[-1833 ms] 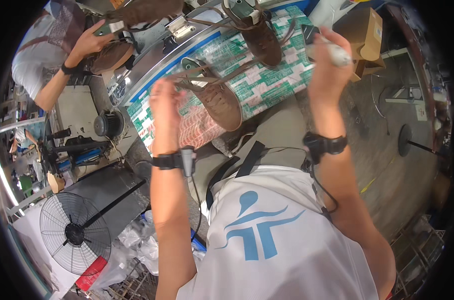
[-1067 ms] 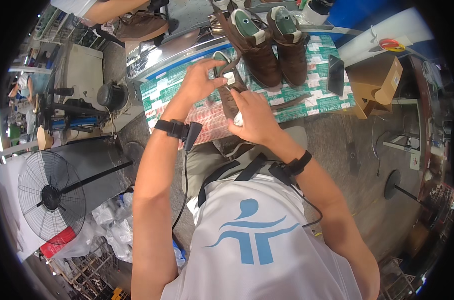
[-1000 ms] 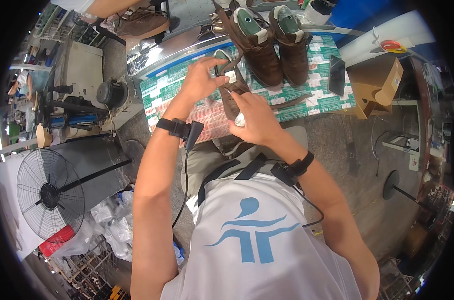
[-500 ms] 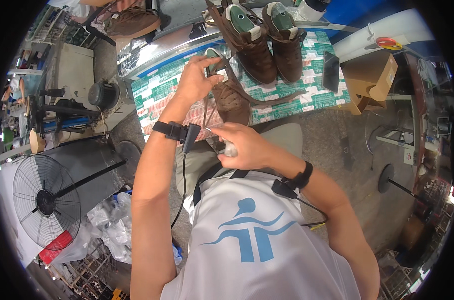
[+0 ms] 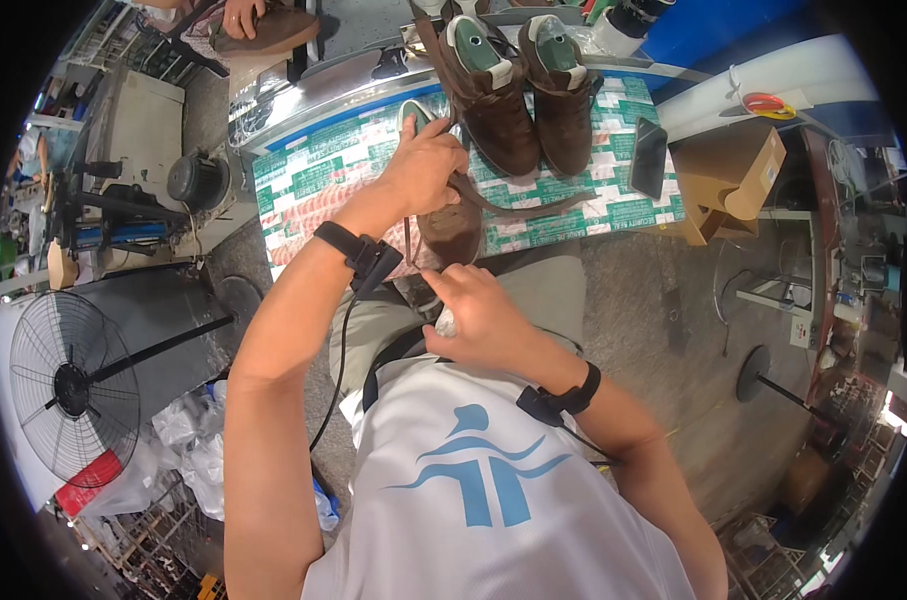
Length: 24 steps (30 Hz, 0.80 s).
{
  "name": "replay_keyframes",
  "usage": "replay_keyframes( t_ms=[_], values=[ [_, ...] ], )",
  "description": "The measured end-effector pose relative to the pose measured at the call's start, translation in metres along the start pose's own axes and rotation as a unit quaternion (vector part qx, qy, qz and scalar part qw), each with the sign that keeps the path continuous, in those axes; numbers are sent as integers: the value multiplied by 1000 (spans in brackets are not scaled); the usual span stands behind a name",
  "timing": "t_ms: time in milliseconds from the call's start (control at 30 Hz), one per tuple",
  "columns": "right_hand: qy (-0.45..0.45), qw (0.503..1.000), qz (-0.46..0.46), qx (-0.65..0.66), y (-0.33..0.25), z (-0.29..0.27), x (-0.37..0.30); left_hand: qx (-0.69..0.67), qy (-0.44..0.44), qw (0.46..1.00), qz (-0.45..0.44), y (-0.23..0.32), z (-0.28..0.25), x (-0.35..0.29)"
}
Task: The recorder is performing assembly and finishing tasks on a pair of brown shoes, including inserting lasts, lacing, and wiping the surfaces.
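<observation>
A brown lace-up shoe (image 5: 451, 236) lies on the tape-covered work surface with its toe toward me. My left hand (image 5: 424, 170) is closed over its upper near the opening, covering much of the lacing. A long flat brown lace (image 5: 534, 211) runs off to the right. Another lace end hangs along the left side of the shoe. Just below the toe, my right hand (image 5: 484, 318) has its index finger stretched toward that hanging end. Its other fingers curl around a small whitish thing (image 5: 446, 322), mostly hidden in the palm. Whether the fingertip touches the lace I cannot tell.
Two more brown shoes (image 5: 494, 115) with green insoles stand behind, to the right. A dark phone (image 5: 648, 158) lies near the right edge, beside an open cardboard box (image 5: 739, 185). Another person's hand (image 5: 244, 17) rests on a brown shoe at far left. A fan (image 5: 72, 390) stands left.
My left hand has shifted right and down over the shoe's lacing, its fingers more curled. The right hand stays near the toe. Another person's hand has appeared on the far-left shoe.
</observation>
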State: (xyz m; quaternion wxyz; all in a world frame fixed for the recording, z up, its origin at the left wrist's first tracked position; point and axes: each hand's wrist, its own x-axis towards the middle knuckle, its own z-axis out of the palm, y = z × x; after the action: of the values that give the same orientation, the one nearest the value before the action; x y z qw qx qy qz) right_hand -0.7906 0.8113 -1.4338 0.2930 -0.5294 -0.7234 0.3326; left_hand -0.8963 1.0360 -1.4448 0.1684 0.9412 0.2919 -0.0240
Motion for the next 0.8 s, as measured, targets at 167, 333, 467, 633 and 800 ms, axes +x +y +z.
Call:
replay_keyframes(
  t_ms=[167,333,467,633,800],
  values=[
    [-13,997,67,37,19,-22,3,-69,51,996,-33,-12,8,4],
    [-4,996,66,53,23,-30,6,-191,139,970,-62,-34,23,21],
    [-31,999,-22,8,17,-4,8,-474,250,834,-128,-50,19,28],
    [59,996,-16,-65,32,-13,17,-207,230,939,-149,-37,-2,0],
    [153,986,54,-33,64,-30,45,-287,136,941,-120,-50,10,-18]
  ],
)
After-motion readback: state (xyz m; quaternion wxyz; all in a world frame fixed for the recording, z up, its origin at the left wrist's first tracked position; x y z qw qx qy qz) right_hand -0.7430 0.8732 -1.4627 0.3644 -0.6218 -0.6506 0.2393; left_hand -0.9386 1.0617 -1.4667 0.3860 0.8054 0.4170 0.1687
